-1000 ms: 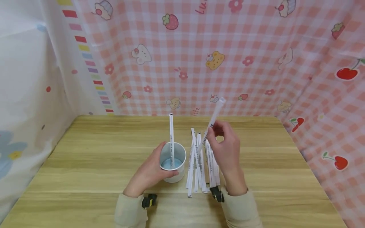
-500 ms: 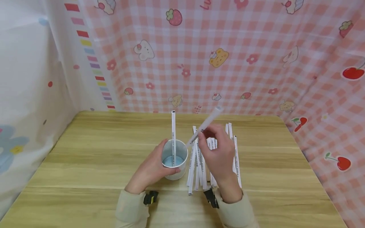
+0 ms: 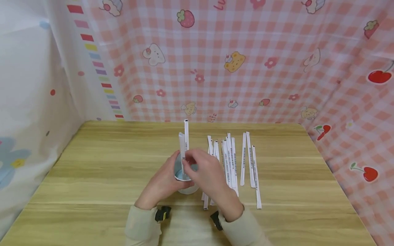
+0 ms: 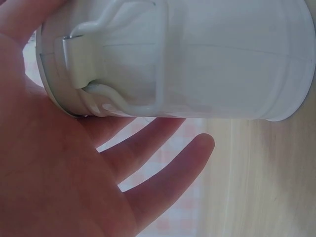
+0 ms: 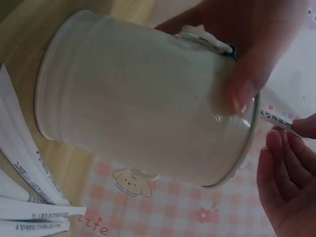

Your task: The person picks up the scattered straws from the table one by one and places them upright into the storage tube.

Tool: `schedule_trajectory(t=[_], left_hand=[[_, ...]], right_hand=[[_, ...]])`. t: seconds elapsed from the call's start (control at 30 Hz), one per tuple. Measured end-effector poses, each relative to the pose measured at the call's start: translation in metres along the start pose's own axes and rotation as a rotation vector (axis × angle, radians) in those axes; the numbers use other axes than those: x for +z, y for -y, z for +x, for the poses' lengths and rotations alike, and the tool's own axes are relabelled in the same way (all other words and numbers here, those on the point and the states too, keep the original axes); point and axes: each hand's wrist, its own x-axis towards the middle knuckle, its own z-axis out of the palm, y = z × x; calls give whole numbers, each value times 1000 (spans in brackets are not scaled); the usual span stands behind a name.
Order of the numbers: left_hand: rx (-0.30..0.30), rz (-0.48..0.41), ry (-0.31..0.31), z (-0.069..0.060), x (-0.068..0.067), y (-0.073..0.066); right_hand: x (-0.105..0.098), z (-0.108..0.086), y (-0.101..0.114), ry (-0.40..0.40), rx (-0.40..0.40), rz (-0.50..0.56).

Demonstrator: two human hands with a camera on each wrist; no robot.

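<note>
My left hand (image 3: 161,179) grips a small white pail (image 3: 188,190), thumb over its near rim and fingers around the far side. In the left wrist view, the pail (image 4: 212,64) shows a white wire handle (image 4: 159,64). One paper-wrapped straw (image 3: 186,128) stands upright in it. My right hand (image 3: 207,171) pinches a second wrapped straw (image 3: 182,141) over the opening, its lower end inside the pail. In the right wrist view, fingertips hold this printed straw (image 5: 276,119) just beyond the rim. The hand partly hides the pail's mouth.
Several wrapped straws (image 3: 234,167) lie loosely on the wooden table (image 3: 101,177), right of the pail. Three (image 3: 251,160) of them lie apart farther right. A pink checked cloth (image 3: 172,71) hangs behind the table, with a white cloth (image 3: 34,85) at the left.
My right hand has moved left from over the straw pile to the pail, turning its straw upright and lowering it into the opening. The left hand keeps holding the pail in place.
</note>
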Motion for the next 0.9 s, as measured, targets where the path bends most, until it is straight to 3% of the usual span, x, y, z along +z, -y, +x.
schedule_trajectory(t=[0.17,0.6,0.73,0.9], left_hand=[[16,-42,16,1,0,1],[25,-17,11,1,0,0],[-18,-29,11,-2,0,0],[-99,37,3,-5,-1,-1]], right_hand=[[7,-2,1,90,50,-60],[9,-2,-6,125,113,-105],[5,-2,-11,112,125,-102],[-2,-2,-19,73,130,-94]])
